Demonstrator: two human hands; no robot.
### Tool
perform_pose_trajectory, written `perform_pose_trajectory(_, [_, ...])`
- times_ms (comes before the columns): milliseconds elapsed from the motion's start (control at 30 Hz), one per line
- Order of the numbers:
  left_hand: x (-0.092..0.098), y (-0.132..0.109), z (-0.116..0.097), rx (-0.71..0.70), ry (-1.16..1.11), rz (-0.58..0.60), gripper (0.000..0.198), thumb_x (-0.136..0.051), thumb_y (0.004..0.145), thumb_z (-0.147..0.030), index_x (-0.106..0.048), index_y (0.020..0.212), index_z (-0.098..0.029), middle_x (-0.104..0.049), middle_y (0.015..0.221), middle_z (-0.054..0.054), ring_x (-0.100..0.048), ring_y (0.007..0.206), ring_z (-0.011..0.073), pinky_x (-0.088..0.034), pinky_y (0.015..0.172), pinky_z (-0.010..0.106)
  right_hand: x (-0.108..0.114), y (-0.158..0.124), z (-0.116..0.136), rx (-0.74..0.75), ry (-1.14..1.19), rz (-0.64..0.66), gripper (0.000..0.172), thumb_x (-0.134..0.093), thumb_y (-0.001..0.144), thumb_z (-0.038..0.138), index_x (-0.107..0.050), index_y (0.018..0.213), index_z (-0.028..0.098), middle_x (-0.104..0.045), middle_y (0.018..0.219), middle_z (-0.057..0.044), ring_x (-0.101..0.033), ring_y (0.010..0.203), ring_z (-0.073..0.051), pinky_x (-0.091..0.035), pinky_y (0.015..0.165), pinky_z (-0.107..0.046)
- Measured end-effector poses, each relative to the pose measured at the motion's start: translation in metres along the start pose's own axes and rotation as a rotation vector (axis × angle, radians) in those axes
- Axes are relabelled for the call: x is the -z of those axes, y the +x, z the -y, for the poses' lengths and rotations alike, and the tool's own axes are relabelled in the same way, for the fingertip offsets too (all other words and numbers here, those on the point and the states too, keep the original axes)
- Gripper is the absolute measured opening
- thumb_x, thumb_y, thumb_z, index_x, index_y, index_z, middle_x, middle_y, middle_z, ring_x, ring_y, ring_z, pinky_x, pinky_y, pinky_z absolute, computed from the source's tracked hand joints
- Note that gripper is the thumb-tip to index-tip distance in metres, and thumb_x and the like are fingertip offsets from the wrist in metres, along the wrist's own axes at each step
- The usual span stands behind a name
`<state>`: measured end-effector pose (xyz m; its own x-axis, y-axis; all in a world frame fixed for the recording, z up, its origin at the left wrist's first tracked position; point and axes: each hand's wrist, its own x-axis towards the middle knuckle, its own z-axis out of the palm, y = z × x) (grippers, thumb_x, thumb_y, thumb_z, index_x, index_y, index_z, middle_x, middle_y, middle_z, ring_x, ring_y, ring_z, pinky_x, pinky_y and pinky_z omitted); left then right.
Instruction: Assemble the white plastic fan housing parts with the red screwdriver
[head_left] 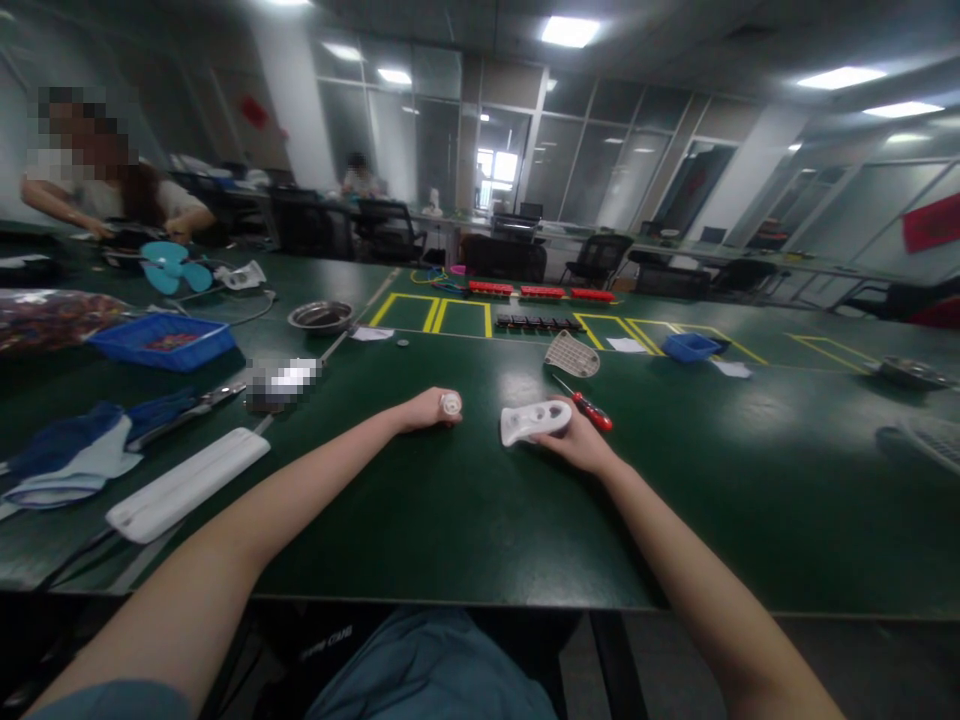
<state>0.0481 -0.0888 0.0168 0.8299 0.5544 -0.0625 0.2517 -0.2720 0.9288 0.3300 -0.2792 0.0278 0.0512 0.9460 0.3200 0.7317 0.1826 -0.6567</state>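
Note:
My left hand (429,410) is closed around a small white round part (450,404), whose end faces me; its exact kind is unclear. To the right, my right hand (581,438) grips a white plastic housing (525,422) with round openings, held by its right end just over the green table (450,530). Beside that hand lies a red and black screwdriver (592,410), its shaft pointing away to the left. Behind the screwdriver rests a beige grid-patterned plate (571,354).
On the left are a white power strip (191,485), blue gloves (75,450), pliers (187,410), a blue tray (165,342) and a metal bowl (321,317). A co-worker (112,190) sits beyond a blue fan (177,267). Another blue tray (688,347) stands at right.

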Motion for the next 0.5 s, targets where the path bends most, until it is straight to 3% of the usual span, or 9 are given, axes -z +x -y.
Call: perform_pose_trajectory(500, [-0.0016,-0.0006,-0.0012,-0.008,0.042,-0.003,0.027,-0.075,0.066,-0.032,-0.058,0.08,-0.016,-0.06,0.072,-0.001,-0.059,0.065,0.0142,-0.048,0.063,0.028,-0.0017,0.0001,-0.0031,-0.011,0.029,0.008,0.075,-0.075,0.073,0.05,-0.04,0.133,0.021,-0.061,0.116,-0.01,-0.062,0.105,-0.027,-0.052,0.092,-0.043])
